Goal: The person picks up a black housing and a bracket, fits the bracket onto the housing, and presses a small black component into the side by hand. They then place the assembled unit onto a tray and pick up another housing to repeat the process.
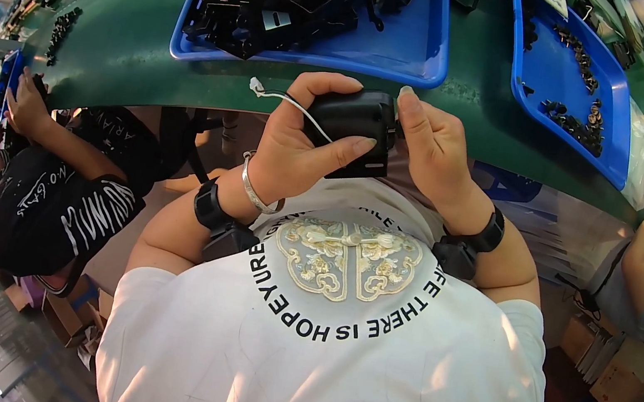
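My left hand [298,140] is closed round a black plastic housing [349,117], a boxy case with rounded edges, held just off the near edge of the green table. Its thumb lies across the front of the case. A thin white wire [297,102] runs from the case over my left fingers and ends in a small white connector [256,85]. Close against the right end of the case is my right hand [438,145], its fingers curled and the thumb pointing up. Whatever may be pinched in those fingers is hidden.
Beyond my hands, a blue tray [394,63] holds a heap of black parts [278,0]. Another blue tray [555,112], to the right, carries small dark pieces. A row of small black parts [63,35] lies at the left. People sit on both sides; cardboard boxes [618,378] stand lower right.
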Motion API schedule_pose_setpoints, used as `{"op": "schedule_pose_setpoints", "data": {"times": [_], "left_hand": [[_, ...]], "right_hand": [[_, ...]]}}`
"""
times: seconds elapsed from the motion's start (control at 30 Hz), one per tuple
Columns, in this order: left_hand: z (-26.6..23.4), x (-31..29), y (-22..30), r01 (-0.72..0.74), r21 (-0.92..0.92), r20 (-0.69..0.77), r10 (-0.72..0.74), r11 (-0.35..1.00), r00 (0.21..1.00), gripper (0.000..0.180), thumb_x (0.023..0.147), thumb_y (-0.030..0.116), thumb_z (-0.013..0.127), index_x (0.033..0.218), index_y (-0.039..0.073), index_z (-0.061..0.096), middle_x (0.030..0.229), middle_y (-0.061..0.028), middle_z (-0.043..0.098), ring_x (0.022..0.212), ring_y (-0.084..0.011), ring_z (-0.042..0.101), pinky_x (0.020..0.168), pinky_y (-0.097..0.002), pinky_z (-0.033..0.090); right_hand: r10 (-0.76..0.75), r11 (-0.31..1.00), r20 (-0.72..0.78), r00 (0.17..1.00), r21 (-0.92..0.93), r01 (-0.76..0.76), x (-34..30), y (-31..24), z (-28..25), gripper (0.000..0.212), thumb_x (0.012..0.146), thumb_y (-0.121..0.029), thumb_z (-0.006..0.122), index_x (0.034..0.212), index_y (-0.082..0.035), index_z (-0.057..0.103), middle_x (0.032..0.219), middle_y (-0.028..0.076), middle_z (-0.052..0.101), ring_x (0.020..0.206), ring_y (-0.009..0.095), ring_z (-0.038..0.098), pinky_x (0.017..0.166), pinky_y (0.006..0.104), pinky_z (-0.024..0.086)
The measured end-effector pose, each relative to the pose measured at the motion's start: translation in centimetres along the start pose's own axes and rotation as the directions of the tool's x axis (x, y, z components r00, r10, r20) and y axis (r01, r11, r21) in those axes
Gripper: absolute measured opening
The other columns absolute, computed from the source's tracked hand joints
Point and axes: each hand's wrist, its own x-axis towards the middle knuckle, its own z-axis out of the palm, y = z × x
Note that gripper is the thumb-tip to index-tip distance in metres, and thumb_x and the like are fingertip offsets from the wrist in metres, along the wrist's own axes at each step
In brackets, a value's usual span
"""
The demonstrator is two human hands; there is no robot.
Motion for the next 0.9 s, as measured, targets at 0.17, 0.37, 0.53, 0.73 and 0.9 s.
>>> {"op": "schedule_pose_setpoints", "data": {"times": [0.17, 0.37, 0.53, 0.73, 0.9], "left_hand": [[-0.3, 0.2, 0.1, 0.119, -0.125, -0.018, -0.122, 0.985, 0.992, 0.051, 0.076, 0.005, 0.072, 0.118, 0.006, 0.043, 0.102, -0.0068, 0.057, 0.09, -0.0109, 0.057, 0.076, -0.0235, 0.05], [-0.6, 0.3, 0.0, 0.152, -0.174, -0.054, -0.164, 0.973, 0.985, 0.051, 0.076, 0.006, 0.073, 0.117, 0.006, 0.043, 0.103, -0.0075, 0.058, 0.091, -0.0112, 0.058, 0.077, -0.0239, 0.051], [-0.8, 0.4, 0.0, 0.134, -0.107, -0.04, -0.139, 0.985, 0.989, 0.05, 0.076, 0.005, 0.073, 0.117, 0.006, 0.044, 0.103, -0.0076, 0.058, 0.091, -0.011, 0.058, 0.076, -0.0243, 0.051], [-0.9, 0.8, 0.5, 0.113, -0.092, -0.052, -0.118, 0.989, 0.992, 0.05, 0.076, 0.004, 0.072, 0.117, 0.005, 0.044, 0.102, -0.0074, 0.058, 0.091, -0.0107, 0.057, 0.076, -0.0243, 0.051], [-0.9, 0.6, 0.3, 0.1, 0.005, -0.015, -0.1, 0.995, 0.995, 0.052, 0.076, 0.001, 0.071, 0.119, 0.006, 0.043, 0.103, -0.0075, 0.058, 0.092, -0.0115, 0.058, 0.079, -0.0245, 0.05]], "right_hand": [[-0.103, 0.981, 0.104, 0.989, -0.156, 0.118, 0.4, 0.5, -1.6, 0.034, 0.096, -0.03, 0.047, 0.08, -0.002, 0.056, 0.066, -0.002, 0.047, 0.058, 0.008, 0.038, 0.05, 0.0242, 0.032], [-0.345, 0.912, -0.039, 0.938, -0.25, 0.325, 0.1, 0.1, -0.9, 0.028, 0.093, -0.028, 0.053, 0.089, 0.0, 0.057, 0.071, 0.002, 0.053, 0.064, 0.009, 0.046, 0.057, 0.0232, 0.039], [-0.229, 0.853, 0.096, 0.969, -0.46, 0.247, 0.4, -0.2, -1.6, 0.024, 0.091, -0.022, 0.057, 0.094, 0.001, 0.057, 0.073, 0.006, 0.056, 0.065, 0.013, 0.052, 0.061, 0.0227, 0.042], [-0.252, 0.941, 0.001, 0.968, -0.233, 0.245, 0.6, -0.4, -1.3, 0.022, 0.092, -0.022, 0.054, 0.093, 0.0, 0.055, 0.07, 0.008, 0.053, 0.06, 0.015, 0.049, 0.056, 0.0239, 0.04], [-0.251, 0.879, 0.059, 0.966, -0.403, 0.254, 0.5, 0.3, -1.1, 0.028, 0.095, -0.028, 0.049, 0.092, 0.0, 0.054, 0.068, 0.006, 0.052, 0.059, 0.011, 0.046, 0.055, 0.023, 0.038]]}}
